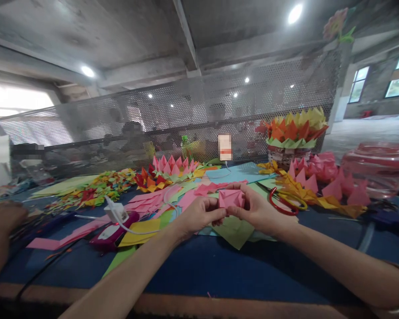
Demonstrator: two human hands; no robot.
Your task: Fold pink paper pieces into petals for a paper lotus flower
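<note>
A small piece of folded pink paper point(231, 199) is held up between both hands, above the front part of the blue table. My left hand point(208, 212) pinches its left edge between thumb and fingers. On the opposite side, my right hand point(252, 206) grips the right edge, its thumb at the lower front. Creases run across the paper's face towards its corners. Beneath the hands lies a sheet of olive-green paper point(234, 231). Scissors with red and yellow handles point(282, 204) rest just right of my right hand.
Pink paper strips point(149, 201) and a purple power strip point(115, 230) with a white charger point(116, 212) lie left. Folded-paper flowers point(174, 166) stand behind. At right are a paper-flower basket point(291, 153) and a clear jar point(377, 170). Another person's arm point(0, 235) reaches in at far left.
</note>
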